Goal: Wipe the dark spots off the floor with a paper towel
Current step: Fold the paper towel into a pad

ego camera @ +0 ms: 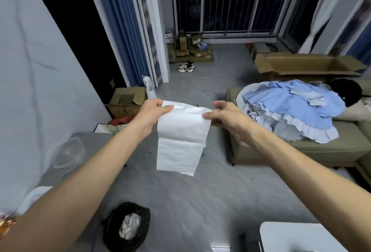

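Note:
A white paper towel [181, 137] hangs in the air in front of me, spread between both hands. My left hand [152, 114] pinches its top left corner. Its top right corner is pinched by my right hand [224, 118]. The sheet droops down with a fold line across its middle. Small dark spots [197, 104] speckle the grey floor [210, 191] beyond the towel and a few lie near the sofa's foot.
A black-lined bin [128, 225] with crumpled paper stands below my left arm. A green sofa [301, 147] piled with blue clothes is on the right. Cardboard boxes [127, 101] sit by the left wall, an open box [307, 65] behind the sofa, shoes [185, 66] near the window.

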`<state>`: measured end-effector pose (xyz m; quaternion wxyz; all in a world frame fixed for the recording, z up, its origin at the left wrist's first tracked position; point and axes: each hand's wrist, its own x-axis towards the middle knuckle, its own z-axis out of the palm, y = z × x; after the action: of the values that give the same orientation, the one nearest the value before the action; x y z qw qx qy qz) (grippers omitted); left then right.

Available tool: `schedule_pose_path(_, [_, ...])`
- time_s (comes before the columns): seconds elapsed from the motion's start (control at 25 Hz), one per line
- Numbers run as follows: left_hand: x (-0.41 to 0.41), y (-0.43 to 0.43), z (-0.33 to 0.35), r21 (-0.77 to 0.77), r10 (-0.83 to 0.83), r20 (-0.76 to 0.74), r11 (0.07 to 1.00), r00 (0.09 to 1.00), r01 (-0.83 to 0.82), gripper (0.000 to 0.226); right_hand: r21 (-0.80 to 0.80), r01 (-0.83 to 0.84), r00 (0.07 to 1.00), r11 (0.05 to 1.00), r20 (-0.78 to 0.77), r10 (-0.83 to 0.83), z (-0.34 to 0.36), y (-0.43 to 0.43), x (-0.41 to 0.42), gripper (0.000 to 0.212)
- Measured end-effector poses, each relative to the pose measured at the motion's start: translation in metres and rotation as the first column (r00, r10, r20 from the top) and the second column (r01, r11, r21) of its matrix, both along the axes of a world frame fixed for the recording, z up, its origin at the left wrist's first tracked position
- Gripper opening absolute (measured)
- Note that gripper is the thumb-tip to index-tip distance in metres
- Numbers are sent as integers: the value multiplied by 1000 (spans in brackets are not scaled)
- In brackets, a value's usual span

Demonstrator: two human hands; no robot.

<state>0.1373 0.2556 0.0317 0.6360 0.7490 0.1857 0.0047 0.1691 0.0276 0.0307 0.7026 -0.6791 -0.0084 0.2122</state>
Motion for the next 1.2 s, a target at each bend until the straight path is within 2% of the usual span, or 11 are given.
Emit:
schedule_pose_path(0.08, [11,19,7,44,27,-27,999,999,-26,41,-12,17,996,1000,83,-16,2,23,13,63])
schedule_pose_path(0.16, [23,37,12,38,0,-72,999,997,2,60,-33,54,989,998,140,-49,1,43,28,56])
schedule_pose_path(0.24, [37,51,12,-12,-59,-62,998,996,58,66,-20,95,987,995,131,-92,-1,55,49,52])
schedule_pose_path(0.32, [54,58,8,-65,-75,-29,995,997,73,70,52,22,997,998,77,-26,-9,59,72,56])
schedule_pose_path(0.4, [75,61,-1,-76,-29,5,997,1000,29,68,38,-109,993,993,56,107,-20,62,95,63])
schedule_pose_path(0.48, [106,66,-13,-53,9,2,999,1000,-9,61,-59,-166,984,984,50,169,-34,68,124,63])
schedule_pose_path(0.56, [138,71,-24,-14,15,-49,1000,999,-16,53,-64,-143,988,988,44,146,-46,74,158,52])
schedule_pose_path(0.76, [213,81,-32,20,-90,-228,995,969,97,38,-37,-19,1000,999,3,19,-55,81,248,32])
schedule_pose_path(0.96, [275,72,-34,40,-27,-66,999,997,30,28,-130,-45,991,990,116,61,-47,79,321,33])
schedule_pose_path(1.08, [309,71,-34,184,7,57,983,998,-18,23,-243,-36,973,969,215,90,-44,80,354,36])
schedule_pose_path(1.2, [346,82,-37,341,-28,157,940,987,-27,14,-400,36,934,916,340,111,-46,87,388,27])
